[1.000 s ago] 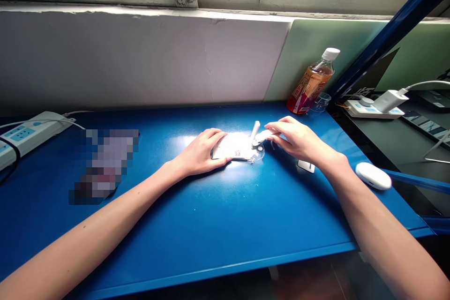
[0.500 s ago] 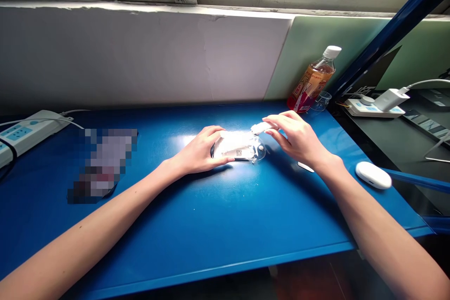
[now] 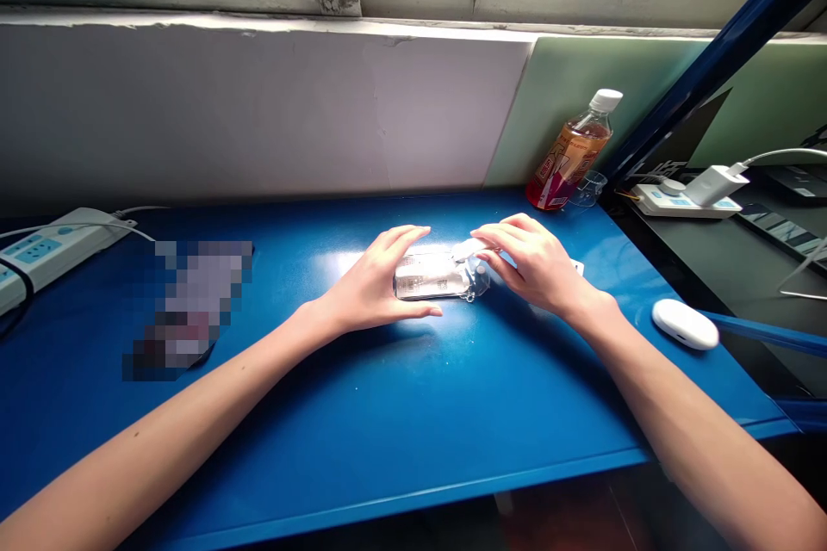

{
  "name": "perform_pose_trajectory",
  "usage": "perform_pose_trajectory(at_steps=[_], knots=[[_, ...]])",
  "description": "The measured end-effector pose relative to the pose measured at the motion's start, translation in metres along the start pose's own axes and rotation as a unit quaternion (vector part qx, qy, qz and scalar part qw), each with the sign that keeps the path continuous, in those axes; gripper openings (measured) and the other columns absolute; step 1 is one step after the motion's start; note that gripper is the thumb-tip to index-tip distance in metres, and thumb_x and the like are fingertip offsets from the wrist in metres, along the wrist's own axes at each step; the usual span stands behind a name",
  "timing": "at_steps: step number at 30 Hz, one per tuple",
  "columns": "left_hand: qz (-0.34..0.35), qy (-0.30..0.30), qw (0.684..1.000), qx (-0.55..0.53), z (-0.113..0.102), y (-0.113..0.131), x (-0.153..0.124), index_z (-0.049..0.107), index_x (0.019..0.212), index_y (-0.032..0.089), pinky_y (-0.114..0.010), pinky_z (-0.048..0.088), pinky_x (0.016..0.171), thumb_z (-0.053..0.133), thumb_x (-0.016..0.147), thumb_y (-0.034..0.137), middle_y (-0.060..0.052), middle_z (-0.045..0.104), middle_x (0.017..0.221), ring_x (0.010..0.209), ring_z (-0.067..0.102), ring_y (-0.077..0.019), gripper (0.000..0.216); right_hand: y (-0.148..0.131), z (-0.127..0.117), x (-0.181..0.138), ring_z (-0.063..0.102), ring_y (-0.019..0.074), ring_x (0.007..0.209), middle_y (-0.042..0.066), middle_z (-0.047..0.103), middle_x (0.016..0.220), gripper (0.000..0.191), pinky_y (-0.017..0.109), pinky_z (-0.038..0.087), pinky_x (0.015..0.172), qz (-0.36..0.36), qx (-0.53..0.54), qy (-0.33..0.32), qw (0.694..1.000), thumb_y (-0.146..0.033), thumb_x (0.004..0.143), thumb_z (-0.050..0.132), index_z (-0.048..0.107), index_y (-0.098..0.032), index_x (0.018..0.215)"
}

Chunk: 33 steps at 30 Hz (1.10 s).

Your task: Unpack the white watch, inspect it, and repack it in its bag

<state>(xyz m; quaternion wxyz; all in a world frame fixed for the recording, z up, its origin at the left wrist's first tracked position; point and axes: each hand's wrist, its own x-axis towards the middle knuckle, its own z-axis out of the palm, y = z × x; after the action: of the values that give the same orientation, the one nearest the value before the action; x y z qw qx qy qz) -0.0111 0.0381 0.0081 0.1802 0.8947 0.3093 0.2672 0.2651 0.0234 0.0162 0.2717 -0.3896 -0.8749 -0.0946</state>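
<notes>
Left forearm [image 3: 194, 426]: bare, slender, tapering
Left-arm marking: small dark spot [image 3: 136, 434]
Right forearm [image 3: 678, 422]: bare, smooth
Left grip [image 3: 368, 284]: bare, long-fingered hand
Right grip [image 3: 539, 263]: bare, slim hand

The tabletop [image 3: 388, 413] is coated in deep blue; the flat item [image 3: 426, 277] at centre is toned silvery white and marked with dark print. The bottle [image 3: 572, 157] is capped in white and labelled in orange, red and purple. The power strip [image 3: 81, 232] at far left is panelled in light blue on white.
</notes>
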Motion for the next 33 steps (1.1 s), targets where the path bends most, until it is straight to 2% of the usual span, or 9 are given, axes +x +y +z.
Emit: perform_pose_trajectory(at_steps=[6, 11, 14, 18, 20, 23, 26, 29, 33], knots=[[0.068, 0.047, 0.99, 0.116, 0.008, 0.031, 0.004, 0.054, 0.134, 0.009, -0.052, 0.044, 0.109, 0.074, 0.085, 0.035, -0.02, 0.063, 0.132, 0.13, 0.053, -0.0369, 0.06, -0.025, -0.001, 0.004, 0.06, 0.0266, 0.088, 0.014, 0.075, 0.104, 0.024, 0.042, 0.052, 0.082, -0.029, 0.052, 0.046, 0.997, -0.03, 0.098, 0.057, 0.066, -0.011, 0.11], [0.066, 0.04, 0.993, 0.085, 0.012, 0.034, 0.004, 0.062, 0.114, 0.009, -0.044, 0.05, 0.096, 0.05, 0.097, 0.018, -0.018, 0.072, 0.114, 0.111, 0.066, -0.0292, 0.022, -0.038, -0.002, 0.005, 0.061, 0.0253, 0.083, 0.014, 0.074, 0.095, 0.031, 0.04, 0.051, 0.076, -0.021, 0.119, 0.096, 0.988, -0.041, 0.097, 0.058, 0.068, -0.013, 0.104], [0.052, 0.045, 0.997, 0.043, 0.012, 0.035, 0.004, 0.063, 0.102, 0.013, -0.039, 0.048, 0.087, 0.043, 0.099, 0.014, -0.011, 0.075, 0.1, 0.09, 0.07, -0.023, 0.02, -0.038, -0.002, 0.006, 0.061, 0.0219, 0.074, 0.01, 0.074, 0.085, 0.036, 0.036, 0.05, 0.068, -0.008, 0.184, 0.128, 0.975, -0.049, 0.089, 0.068, 0.071, -0.015, 0.099], [0.011, 0.076, 0.996, -0.055, 0.009, 0.044, 0.006, 0.065, 0.089, 0.015, -0.031, 0.045, 0.079, 0.043, 0.1, 0.016, -0.005, 0.074, 0.086, 0.077, 0.066, -0.0173, 0.025, -0.038, -0.003, 0.011, 0.06, 0.0164, 0.067, 0.004, 0.073, 0.081, 0.015, 0.03, 0.049, 0.061, 0.034, 0.288, 0.154, 0.944, -0.032, 0.089, 0.072, 0.075, -0.021, 0.098], [-0.048, 0.042, 0.986, -0.152, 0.005, 0.05, 0.008, 0.068, 0.085, 0.016, -0.027, 0.044, 0.07, 0.042, 0.102, 0.023, -0.003, 0.072, 0.078, 0.069, 0.063, -0.0146, 0.032, -0.04, -0.006, 0.018, 0.061, 0.0161, 0.072, 0.003, 0.072, 0.084, 0.014, 0.03, 0.05, 0.064, 0.079, 0.338, 0.157, 0.925, -0.03, 0.088, 0.072, 0.077, -0.023, 0.099], [-0.131, -0.03, 0.937, -0.323, 0.003, 0.06, 0.011, 0.07, 0.086, 0.015, -0.026, 0.048, 0.07, 0.045, 0.103, 0.043, -0.005, 0.072, 0.074, 0.07, 0.064, -0.0159, 0.041, -0.045, -0.011, 0.032, 0.066, 0.0187, 0.093, 0.006, 0.071, 0.102, 0.018, 0.031, 0.053, 0.075, 0.146, 0.457, 0.127, 0.868, -0.037, 0.091, 0.069, 0.079, -0.023, 0.097], [-0.184, -0.077, 0.832, -0.518, 0.007, 0.067, 0.014, 0.067, 0.102, 0.014, -0.029, 0.053, 0.072, 0.051, 0.098, 0.057, -0.007, 0.072, 0.078, 0.073, 0.069, -0.0185, 0.047, -0.048, -0.012, 0.049, 0.07, 0.0184, 0.092, 0.005, 0.075, 0.101, 0.028, 0.032, 0.055, 0.081, 0.188, 0.593, 0.06, 0.781, -0.046, 0.094, 0.062, 0.078, -0.023, 0.101], [-0.218, -0.089, 0.747, -0.622, 0.011, 0.07, 0.016, 0.067, 0.099, 0.012, -0.031, 0.056, 0.071, 0.061, 0.09, 0.063, -0.009, 0.072, 0.08, 0.073, 0.072, -0.0205, 0.052, -0.052, -0.008, 0.066, 0.071, 0.0189, 0.092, 0.004, 0.077, 0.095, 0.033, 0.034, 0.056, 0.086, 0.223, 0.672, 0.077, 0.702, -0.051, 0.093, 0.062, 0.076, -0.022, 0.1], [-0.231, -0.074, 0.701, -0.671, 0.012, 0.07, 0.016, 0.067, 0.098, 0.01, -0.032, 0.058, 0.07, 0.066, 0.089, 0.059, -0.009, 0.072, 0.079, 0.071, 0.073, -0.0211, 0.049, -0.056, -0.001, 0.082, 0.072, 0.018, 0.087, 0.003, 0.078, 0.09, 0.033, 0.033, 0.056, 0.085, 0.25, 0.745, 0.059, 0.615, -0.052, 0.09, 0.063, 0.074, -0.022, 0.1]])
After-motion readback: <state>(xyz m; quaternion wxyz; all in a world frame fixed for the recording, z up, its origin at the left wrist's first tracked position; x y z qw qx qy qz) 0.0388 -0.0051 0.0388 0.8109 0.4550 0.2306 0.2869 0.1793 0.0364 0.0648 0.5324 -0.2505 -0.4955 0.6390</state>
